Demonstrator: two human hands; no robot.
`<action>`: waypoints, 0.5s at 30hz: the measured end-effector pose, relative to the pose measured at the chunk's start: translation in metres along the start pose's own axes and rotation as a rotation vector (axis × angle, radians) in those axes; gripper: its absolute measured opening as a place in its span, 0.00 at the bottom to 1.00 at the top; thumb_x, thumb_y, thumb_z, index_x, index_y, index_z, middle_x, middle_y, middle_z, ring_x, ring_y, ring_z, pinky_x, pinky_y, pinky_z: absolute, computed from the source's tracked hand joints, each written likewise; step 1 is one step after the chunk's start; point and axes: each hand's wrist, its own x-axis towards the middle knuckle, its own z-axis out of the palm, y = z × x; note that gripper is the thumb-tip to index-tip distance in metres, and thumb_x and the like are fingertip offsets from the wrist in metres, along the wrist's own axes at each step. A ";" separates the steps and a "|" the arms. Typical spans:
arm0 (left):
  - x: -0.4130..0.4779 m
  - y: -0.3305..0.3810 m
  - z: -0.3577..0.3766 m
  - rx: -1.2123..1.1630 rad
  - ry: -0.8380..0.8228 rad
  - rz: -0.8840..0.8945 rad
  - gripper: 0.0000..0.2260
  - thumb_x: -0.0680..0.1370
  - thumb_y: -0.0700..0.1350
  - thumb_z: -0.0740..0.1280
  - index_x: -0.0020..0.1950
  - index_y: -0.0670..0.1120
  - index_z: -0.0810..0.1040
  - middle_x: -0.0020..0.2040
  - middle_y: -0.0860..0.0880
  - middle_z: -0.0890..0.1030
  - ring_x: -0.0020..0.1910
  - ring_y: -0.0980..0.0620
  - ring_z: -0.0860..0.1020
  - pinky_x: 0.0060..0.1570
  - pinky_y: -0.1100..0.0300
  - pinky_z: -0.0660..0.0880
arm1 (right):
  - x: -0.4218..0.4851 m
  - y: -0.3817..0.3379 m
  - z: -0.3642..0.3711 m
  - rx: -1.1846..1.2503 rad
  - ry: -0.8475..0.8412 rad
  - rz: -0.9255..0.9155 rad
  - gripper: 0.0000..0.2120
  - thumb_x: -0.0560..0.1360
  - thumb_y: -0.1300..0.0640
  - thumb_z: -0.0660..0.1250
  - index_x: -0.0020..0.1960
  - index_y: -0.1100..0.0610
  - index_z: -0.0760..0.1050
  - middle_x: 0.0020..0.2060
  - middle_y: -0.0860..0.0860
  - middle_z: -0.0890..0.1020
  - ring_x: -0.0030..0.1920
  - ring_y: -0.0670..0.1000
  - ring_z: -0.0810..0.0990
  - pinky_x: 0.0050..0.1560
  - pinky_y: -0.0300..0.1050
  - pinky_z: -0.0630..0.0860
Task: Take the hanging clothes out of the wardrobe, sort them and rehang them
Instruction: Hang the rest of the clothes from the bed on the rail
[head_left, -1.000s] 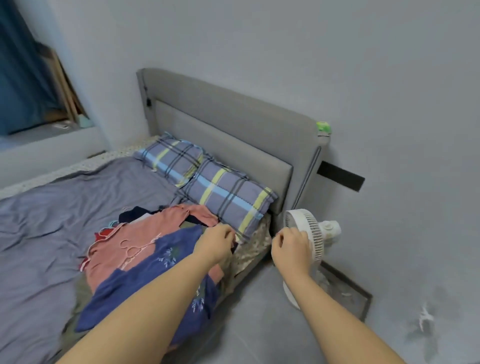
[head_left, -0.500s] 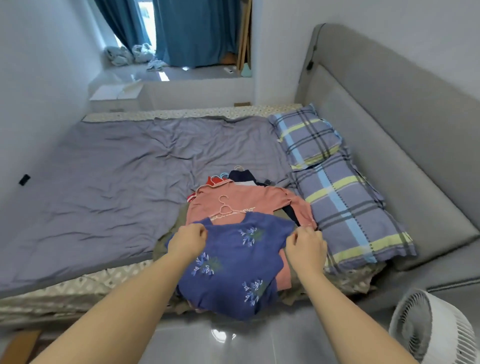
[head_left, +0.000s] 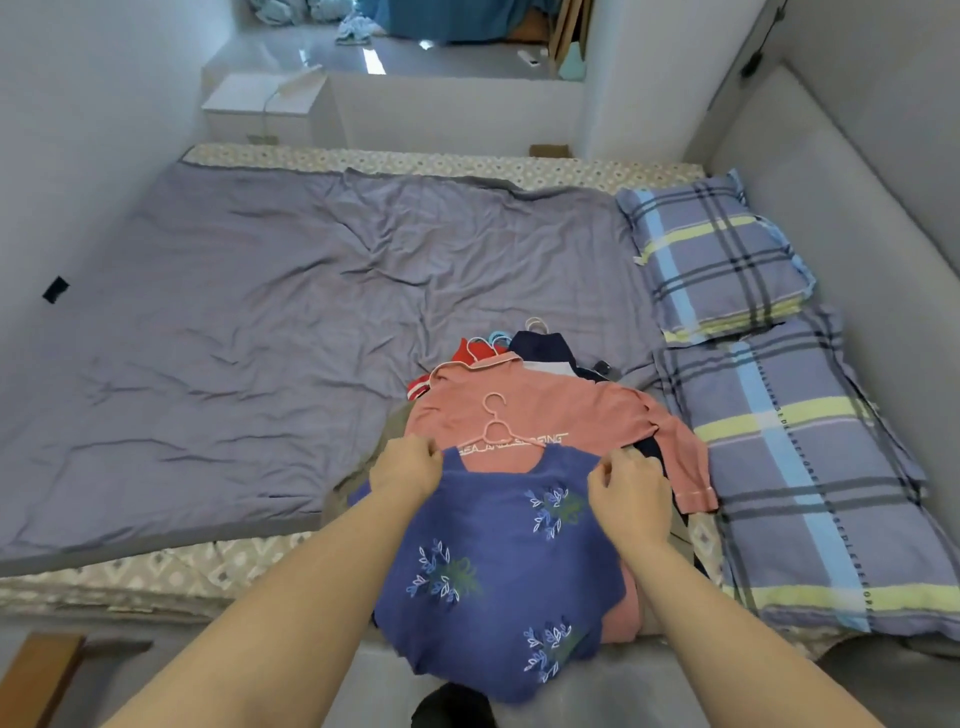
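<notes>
One blue top (head_left: 493, 561), neck away, left hand (head_left: 408, 470), right hand (head_left: 628, 499) pinching shoulders

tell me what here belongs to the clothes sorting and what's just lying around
Part of the job: blue top, gripped at its shoulders by the left hand and right hand; pink hanger; pink top; other clothes heaped behind.

Just lying about: far pillow; near pillow; grey sheet; white box.

We see a matt blue top (head_left: 498, 561) of soft cloth (flowers stitched on), a smooth pink plastic hanger (head_left: 491, 416) at its twelve o'clock, and a creased matt sheet (head_left: 260, 312) at nine.
</notes>
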 end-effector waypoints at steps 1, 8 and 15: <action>0.016 0.004 0.002 0.007 -0.002 -0.001 0.10 0.78 0.45 0.60 0.39 0.45 0.75 0.50 0.39 0.80 0.47 0.39 0.77 0.41 0.53 0.72 | 0.014 0.001 0.006 -0.002 -0.019 0.009 0.07 0.72 0.63 0.63 0.37 0.64 0.76 0.37 0.58 0.79 0.42 0.62 0.74 0.35 0.52 0.69; 0.096 0.006 0.029 0.122 -0.043 -0.039 0.10 0.79 0.43 0.57 0.49 0.45 0.78 0.51 0.42 0.78 0.43 0.42 0.74 0.40 0.56 0.71 | 0.090 -0.002 0.064 -0.072 -0.109 -0.029 0.06 0.71 0.63 0.63 0.40 0.65 0.77 0.40 0.59 0.79 0.46 0.63 0.74 0.38 0.49 0.65; 0.153 -0.018 0.092 0.163 -0.101 -0.038 0.11 0.80 0.44 0.59 0.60 0.44 0.73 0.59 0.44 0.73 0.55 0.42 0.75 0.46 0.50 0.75 | 0.133 0.000 0.152 -0.099 -0.335 -0.119 0.07 0.75 0.59 0.62 0.51 0.61 0.74 0.49 0.57 0.76 0.52 0.59 0.73 0.47 0.52 0.70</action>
